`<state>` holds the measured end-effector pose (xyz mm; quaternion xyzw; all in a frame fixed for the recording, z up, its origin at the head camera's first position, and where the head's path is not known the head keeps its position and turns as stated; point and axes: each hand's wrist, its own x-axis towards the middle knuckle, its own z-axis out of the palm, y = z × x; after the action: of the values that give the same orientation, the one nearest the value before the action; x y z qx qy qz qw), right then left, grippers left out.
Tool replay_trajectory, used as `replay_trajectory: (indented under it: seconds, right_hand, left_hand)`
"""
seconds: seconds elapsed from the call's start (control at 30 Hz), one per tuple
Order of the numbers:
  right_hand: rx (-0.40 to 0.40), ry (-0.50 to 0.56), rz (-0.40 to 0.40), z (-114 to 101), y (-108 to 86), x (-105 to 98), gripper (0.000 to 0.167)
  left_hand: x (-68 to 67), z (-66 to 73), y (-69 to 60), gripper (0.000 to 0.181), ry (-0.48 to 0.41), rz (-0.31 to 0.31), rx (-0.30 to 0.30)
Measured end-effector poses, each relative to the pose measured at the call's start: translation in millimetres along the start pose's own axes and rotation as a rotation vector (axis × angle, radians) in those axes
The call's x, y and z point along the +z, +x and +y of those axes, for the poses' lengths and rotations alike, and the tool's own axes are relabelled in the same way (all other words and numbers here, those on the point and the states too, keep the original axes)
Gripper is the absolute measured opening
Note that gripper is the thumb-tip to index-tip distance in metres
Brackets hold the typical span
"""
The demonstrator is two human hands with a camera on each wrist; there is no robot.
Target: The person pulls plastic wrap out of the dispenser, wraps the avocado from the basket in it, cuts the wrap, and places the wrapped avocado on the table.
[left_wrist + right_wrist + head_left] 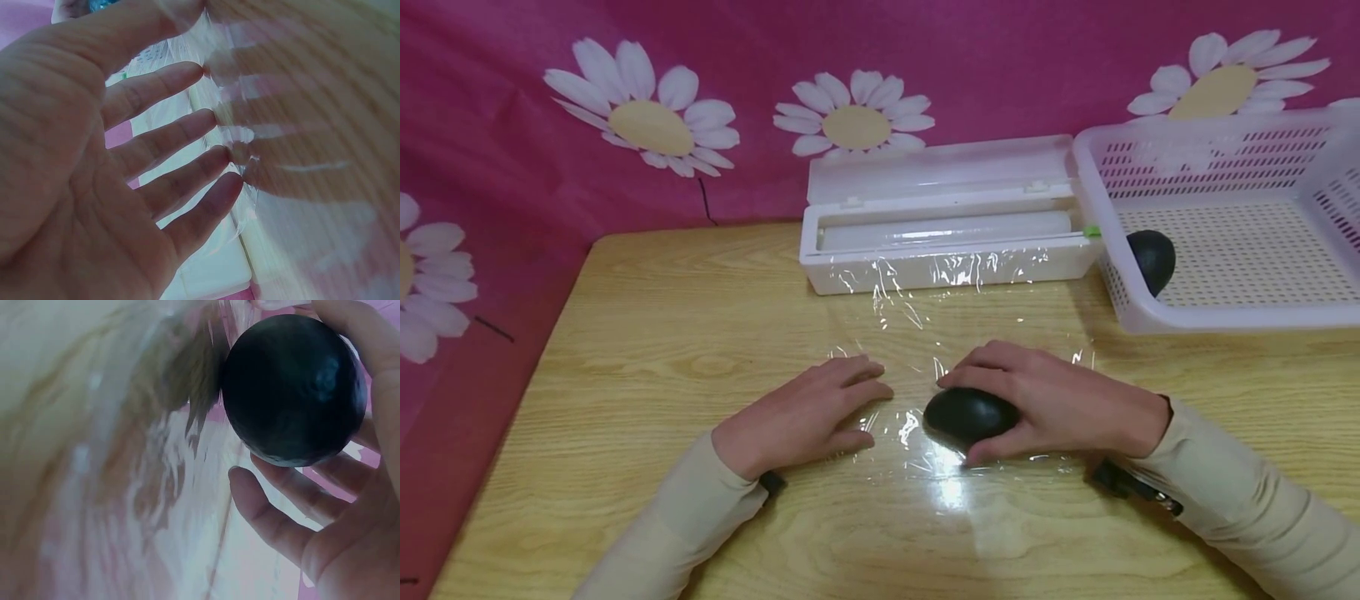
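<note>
A dark, smooth avocado (967,417) lies on a sheet of clear plastic wrap (910,429) spread over the table. My right hand (1045,400) holds it from the right side, thumb near and fingers beyond. In the right wrist view the avocado (294,390) looks round and blackish green, with the fingers around it. My left hand (808,412) rests to the left, its fingers spread. Its fingertips (222,187) touch the wrap in the left wrist view. From the wrap's far side the film runs up to a white wrap dispenser box (951,268), whose lid stands up.
Inside the dispenser lies a roll of wrap (947,231), with a green tab (1092,232) at the right end. A white slotted basket (1240,317) stands at the back right with another avocado (1152,260) in it. A pink flowered cloth (760,50) hangs behind the wooden table (625,333).
</note>
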<state>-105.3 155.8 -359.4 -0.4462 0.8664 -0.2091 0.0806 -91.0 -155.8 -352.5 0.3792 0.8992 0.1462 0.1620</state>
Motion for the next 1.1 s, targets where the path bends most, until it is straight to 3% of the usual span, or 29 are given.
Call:
replay_trajectory:
  seconds: [0.83,1.1]
  right_hand:
    - [-0.064,-0.032,0.012,-7.2,-2.6,1.7,0.078]
    - [-0.073,-0.047,0.045,-8.8,-5.0,-1.6,0.081]
  left_hand:
    - [0.3,0.5,-0.5,0.053,0.033,0.018,0.031]
    - [0.6,3.8,1.3,0.050,0.114,0.071,0.071]
